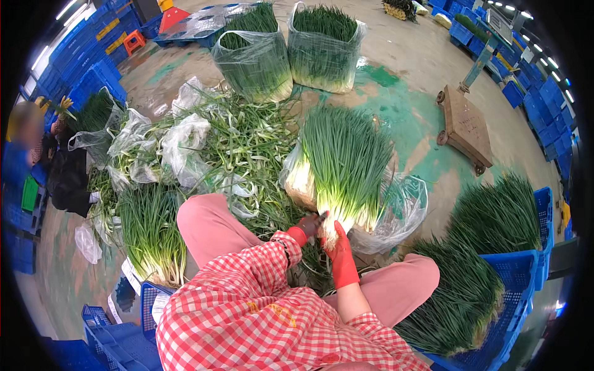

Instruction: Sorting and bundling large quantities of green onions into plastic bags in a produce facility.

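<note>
Both my hands are at the white root end of a bunch of green onions (345, 157) in front of me. My left hand (310, 226), in a red and dark glove, touches the bunch's left side; its fingertips partly hide behind one another. My right hand (340, 255), in a red rubber glove, grips the roots from below and the right. The green tops point away from me and lie over more onions with pale stems. A clear plastic bag (403, 213) spreads open to the right of the bunch. Another bundle of green onions (153, 232) stands by my left knee.
Loose trimmed leaves (250, 143) and crumpled plastic bags (185, 139) cover the floor at front left. Two filled bags of onions (325, 51) stand ahead. A wheeled platform scale (466, 125) is at the right, above a blue crate (515, 278) holding onions. A person (69, 171) sits far left.
</note>
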Motion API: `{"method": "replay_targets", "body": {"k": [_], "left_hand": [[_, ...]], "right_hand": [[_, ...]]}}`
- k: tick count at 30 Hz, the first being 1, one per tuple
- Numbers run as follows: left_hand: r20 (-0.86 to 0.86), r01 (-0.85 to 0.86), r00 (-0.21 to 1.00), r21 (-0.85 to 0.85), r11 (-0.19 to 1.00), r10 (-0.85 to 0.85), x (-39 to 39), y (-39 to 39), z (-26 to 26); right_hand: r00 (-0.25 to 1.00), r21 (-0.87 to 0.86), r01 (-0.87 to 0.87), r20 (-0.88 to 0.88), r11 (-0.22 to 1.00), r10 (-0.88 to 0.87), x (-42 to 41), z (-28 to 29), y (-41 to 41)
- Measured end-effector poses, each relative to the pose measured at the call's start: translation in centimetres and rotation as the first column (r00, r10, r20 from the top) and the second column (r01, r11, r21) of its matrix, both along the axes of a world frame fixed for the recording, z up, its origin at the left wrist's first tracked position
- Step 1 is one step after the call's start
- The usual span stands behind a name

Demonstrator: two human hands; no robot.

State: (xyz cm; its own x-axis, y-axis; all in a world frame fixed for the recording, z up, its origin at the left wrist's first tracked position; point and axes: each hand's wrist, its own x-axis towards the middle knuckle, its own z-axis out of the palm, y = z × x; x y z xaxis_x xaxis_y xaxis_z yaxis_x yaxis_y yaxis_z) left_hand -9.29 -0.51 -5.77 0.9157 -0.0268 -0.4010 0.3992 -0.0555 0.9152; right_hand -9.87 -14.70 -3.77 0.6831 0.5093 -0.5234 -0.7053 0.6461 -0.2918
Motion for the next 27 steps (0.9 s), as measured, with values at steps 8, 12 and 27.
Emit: {"method": "replay_targets", "body": {"k": [8,12,27], "left_hand": [[0.133,-0.210,0.960,-0.233,0.950,0.245,0.3,-2.4,3.8],[0.297,-0.475,0.748,-0.385,0.791,0.594,-1.0,-3.8,3.6],[-0.066,0.078,0.996,0.489,0.869,-0.052,-1.7,0.9,0.6]], "right_hand": [[0.981,-0.336,0.081,0.195,0.938,-0.015,-1.2,3.5,0.0],[0.913,-0.268,0.271,0.375,0.924,-0.159,-2.0,4.9,1.8],[0.990,-0.229,-0.046,0.120,0.972,0.075,-1.7,3.5,1.6]]}}
